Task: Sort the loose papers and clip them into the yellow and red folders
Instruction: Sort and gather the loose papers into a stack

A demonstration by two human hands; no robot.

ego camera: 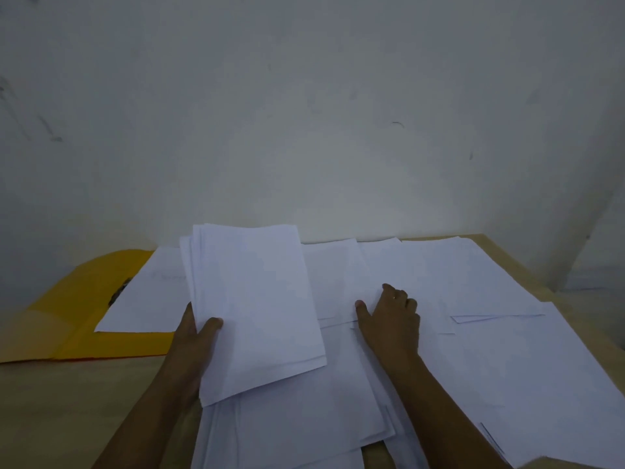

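At centre frame, my left hand [199,328] is gripping a gathered stack of papers [257,306], thumb on top; my right hand [392,316] is pressing flat-fingered on loose sheets [490,360]. The yellow folder [77,309], left, is lying open holding one sheet; I am seeing only a red sliver beneath it. I judge sorting barely begun.

The left hand's [198,328] fingers are hidden behind the held stack [257,306], only the thumb showing. The yellow folder [84,299] runs off the left edge, half buried under paper. Loose sheets [507,367] cover most of the worktop [84,401] at lower right.
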